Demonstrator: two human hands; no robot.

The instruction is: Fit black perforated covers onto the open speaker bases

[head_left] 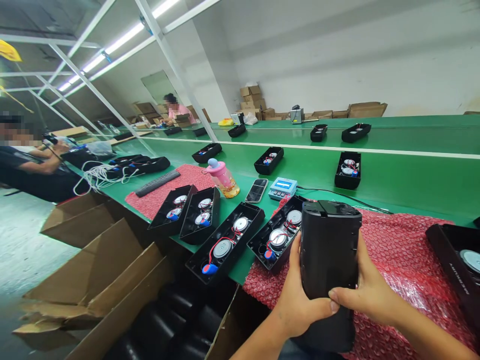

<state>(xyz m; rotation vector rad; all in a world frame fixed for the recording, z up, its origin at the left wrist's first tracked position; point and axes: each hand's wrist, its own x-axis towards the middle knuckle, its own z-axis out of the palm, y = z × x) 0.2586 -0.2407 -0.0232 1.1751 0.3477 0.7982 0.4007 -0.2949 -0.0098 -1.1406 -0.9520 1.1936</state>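
- My left grip (296, 300) is clenched on the left side of the black case (330, 250), fingers behind it and thumb on the front.
- My right grip (365, 290) clasps the right side, its thumb lying across the lower front.
- The case stands upright between both grips at the near tabletop edge. I cannot tell whether its base rests on anything.
- Red wrap (397, 250) lies under and behind the case on the green tabletop (412, 180).
- Just left of the case, an open case (279, 237) shows two round speakers and red wires.
- Three more open cases (225, 245) lie further left along the edge.
- Behind them stand a pink bottle (223, 177), a phone (257, 190) and a blue meter (283, 187).
- Cardboard boxes (93, 280) sit lower left, on the floor.
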